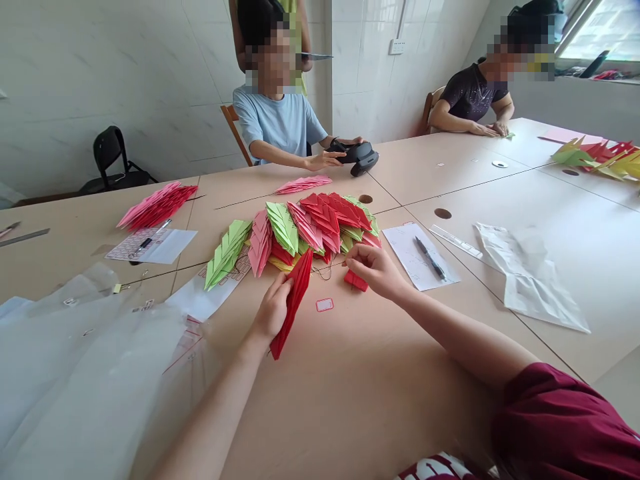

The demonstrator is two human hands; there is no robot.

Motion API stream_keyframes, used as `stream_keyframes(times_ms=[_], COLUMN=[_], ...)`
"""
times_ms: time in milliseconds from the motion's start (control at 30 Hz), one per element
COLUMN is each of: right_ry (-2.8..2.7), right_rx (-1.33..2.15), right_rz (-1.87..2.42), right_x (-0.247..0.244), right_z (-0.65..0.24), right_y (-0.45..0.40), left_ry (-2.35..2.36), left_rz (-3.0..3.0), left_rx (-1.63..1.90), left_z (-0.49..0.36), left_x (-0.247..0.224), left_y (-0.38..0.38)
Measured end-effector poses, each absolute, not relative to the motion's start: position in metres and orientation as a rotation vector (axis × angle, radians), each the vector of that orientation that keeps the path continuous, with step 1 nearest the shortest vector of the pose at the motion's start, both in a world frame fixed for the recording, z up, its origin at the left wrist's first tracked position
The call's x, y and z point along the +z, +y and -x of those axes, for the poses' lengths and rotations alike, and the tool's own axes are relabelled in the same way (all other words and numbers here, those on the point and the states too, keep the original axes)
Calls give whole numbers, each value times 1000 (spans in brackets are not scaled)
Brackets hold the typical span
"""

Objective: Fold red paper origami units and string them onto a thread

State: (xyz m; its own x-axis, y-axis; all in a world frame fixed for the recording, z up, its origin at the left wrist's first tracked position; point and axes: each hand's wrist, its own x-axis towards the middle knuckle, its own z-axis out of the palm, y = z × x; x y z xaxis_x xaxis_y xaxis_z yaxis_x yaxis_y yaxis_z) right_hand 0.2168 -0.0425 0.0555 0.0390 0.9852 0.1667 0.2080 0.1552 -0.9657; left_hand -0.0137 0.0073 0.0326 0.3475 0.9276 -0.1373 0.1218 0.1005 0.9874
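Observation:
My left hand (273,308) is closed around a red pleated folded paper (297,300), held upright on edge above the table. To its right my right hand (376,270) has its fingers pinched together. Whatever lies between those fingertips, if anything, is too small to make out. Just below that hand sits a small red block-like item (355,281). Beyond both hands is a heap of folded papers in green (229,253), pink (261,241) and red (337,212). A thin dark thread (326,270) curls on the table at the heap's near side.
A red-edged label (325,305) lies between my arms. Clear plastic bags (95,373) cover the left side. To the right are a notepaper (405,257) with a pen (430,259) and a white plastic bag (533,280). Across the table, a person holds a black headset (357,157).

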Motion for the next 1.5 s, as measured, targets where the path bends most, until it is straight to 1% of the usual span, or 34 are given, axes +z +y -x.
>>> stream_keyframes(times_ms=[133,333,500,667,733,867,1000,1067,1200,1267,1367,1500], right_ry=[-1496,-1489,-1332,-1052,-1052,-1245,-1155,-1095,-1050,-1021,-984,-1000], right_rx=[1136,1345,1323,1270,1260,1261,1177,1218,1416,1503,1566,1542], right_rz=[1283,1339,1302,1244,1229,1255,1304,1247,925,845,871,916], right_x=[54,40,30,28,29,33,35,35,35,34,31,32], right_z=[-211,-196,-193,-195,-195,-195,-200,-201,-195,-190,-184,-182], right_y=[-47,-53,-50,-45,-46,-48,-46,-45,-48,-51,-55,-56], left_ry=[960,899,809,609,622,660,659,639,595,587,582,590], left_rz=[-1166,-1231,-1238,-1259,-1204,-1049,-1051,-1061,-1087,-1089,-1086,-1085], left_rx=[860,844,736,400,387,451,434,352,190,152,139,141], left_z=[16,11,13,12,7,1,5,6,0,-3,-7,-7], left_x=[35,37,38,35,30,25,33,39,48,49,46,41], left_y=[9,3,0,-7,-11,-14,-13,-15,-26,-30,-33,-31])
